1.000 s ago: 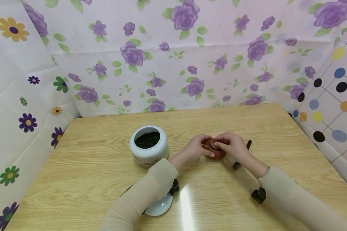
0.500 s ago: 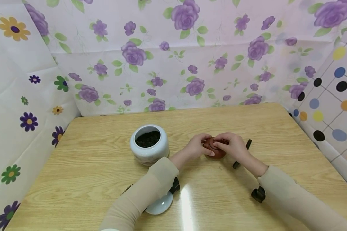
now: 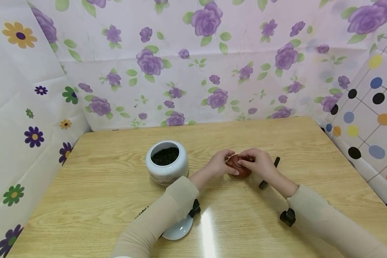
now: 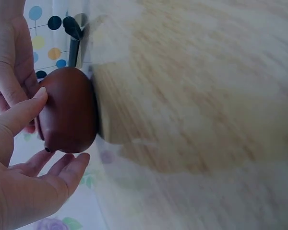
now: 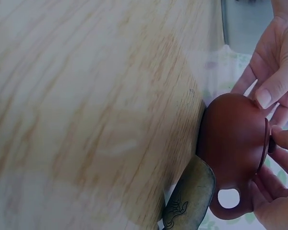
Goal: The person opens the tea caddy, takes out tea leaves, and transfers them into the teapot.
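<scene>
A small reddish-brown clay teapot (image 3: 242, 173) stands on the wooden table, right of the middle. My left hand (image 3: 215, 166) holds its spout side, the thumb (image 4: 26, 111) on the pot near the lid and the fingers around the spout. From above, my right hand (image 3: 263, 165) pinches the knob (image 5: 271, 144) of the teapot lid (image 5: 264, 148), which sits at the pot's mouth. The loop handle (image 5: 229, 214) shows under my right hand in the right wrist view.
A white jar (image 3: 166, 173) with dark loose leaves stands left of the teapot. A dark slim scoop (image 3: 263, 184) lies beside the pot, partly behind my right forearm. A small white dish (image 3: 180, 229) lies partly under my left sleeve, with a dark-patterned thing beside it.
The dark gap under the lid's edge has closed as the lid came down onto the pot. Both hands have stayed almost where they were.
</scene>
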`<state>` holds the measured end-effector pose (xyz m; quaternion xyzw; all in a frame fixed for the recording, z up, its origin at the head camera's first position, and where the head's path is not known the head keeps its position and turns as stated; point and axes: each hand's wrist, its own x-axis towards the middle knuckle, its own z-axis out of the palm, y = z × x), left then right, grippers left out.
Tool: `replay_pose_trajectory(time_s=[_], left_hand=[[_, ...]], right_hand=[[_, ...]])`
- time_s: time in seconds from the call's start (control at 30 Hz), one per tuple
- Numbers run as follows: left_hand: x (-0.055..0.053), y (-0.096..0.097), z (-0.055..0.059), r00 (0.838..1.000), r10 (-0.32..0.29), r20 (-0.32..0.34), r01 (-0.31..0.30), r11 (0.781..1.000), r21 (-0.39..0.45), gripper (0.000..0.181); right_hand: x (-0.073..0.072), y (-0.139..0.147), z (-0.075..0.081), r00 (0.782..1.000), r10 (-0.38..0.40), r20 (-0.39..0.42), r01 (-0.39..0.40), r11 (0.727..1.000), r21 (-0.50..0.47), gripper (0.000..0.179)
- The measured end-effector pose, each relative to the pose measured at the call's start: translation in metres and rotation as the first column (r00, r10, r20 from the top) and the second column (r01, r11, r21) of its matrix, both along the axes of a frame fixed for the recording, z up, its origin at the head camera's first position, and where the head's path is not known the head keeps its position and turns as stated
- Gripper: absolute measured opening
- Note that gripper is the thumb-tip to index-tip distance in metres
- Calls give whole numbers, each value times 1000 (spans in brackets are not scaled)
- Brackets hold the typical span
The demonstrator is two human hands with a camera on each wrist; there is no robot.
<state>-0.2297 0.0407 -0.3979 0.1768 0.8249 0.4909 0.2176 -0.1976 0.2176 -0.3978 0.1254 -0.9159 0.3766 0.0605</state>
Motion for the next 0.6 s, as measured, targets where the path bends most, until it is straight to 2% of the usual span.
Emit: replay_pose_trajectory(time_s=[0.1,0.27,0.6], left_hand=[[1,-2,4,1000,5,-20,-5,1000,-8,75],[6,-11,19,997,17,-79,-17,1000,7,74],[11,-33,67,985,38,-167,-21,994,103,71]], right_hand=[[2,0,-1,1000,0,-4,0,1000,-14,21],[6,-4,5,999,2,-44,-4,999,-42,26],[18,-19,29,986,-27,-165,4,991,-134,31]])
